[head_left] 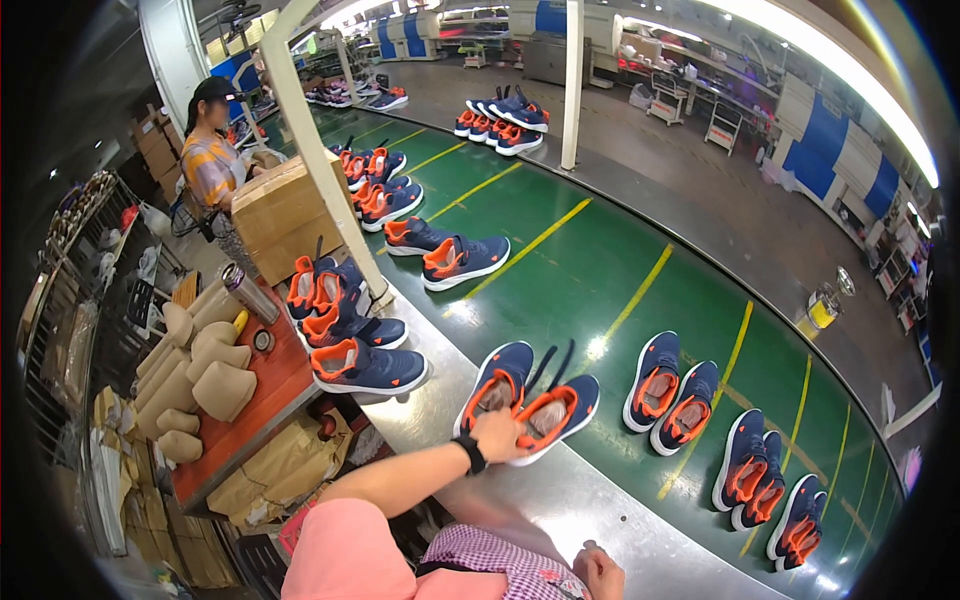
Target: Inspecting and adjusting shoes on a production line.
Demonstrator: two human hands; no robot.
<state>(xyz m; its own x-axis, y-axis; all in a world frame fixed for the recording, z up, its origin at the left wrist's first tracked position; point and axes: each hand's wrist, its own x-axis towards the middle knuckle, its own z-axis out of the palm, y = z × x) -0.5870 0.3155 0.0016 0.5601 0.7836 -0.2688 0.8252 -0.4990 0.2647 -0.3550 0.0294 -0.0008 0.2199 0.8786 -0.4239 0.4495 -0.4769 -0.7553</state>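
A pair of navy sneakers with orange lining and white soles stands at the metal edge of the conveyor. My left hand [497, 436] is closed on the inner collars where the left sneaker [505, 366] and right sneaker [574, 403] meet. Pale stuffing sits inside both, and dark straps stick up between them. My right hand [598, 573] is low at the frame's bottom, curled near the metal ledge [545, 500]. Something small and dark shows at its fingertips, too small to name.
More matching sneakers [368, 366] crowd the ledge at left. Several pairs [655, 385] rest on the green belt [560, 290] with yellow lines. A white post [325, 170] rises near a cardboard box [290, 215]. Beige shoe lasts [222, 390] lie on a red table. A person [212, 160] stands far left.
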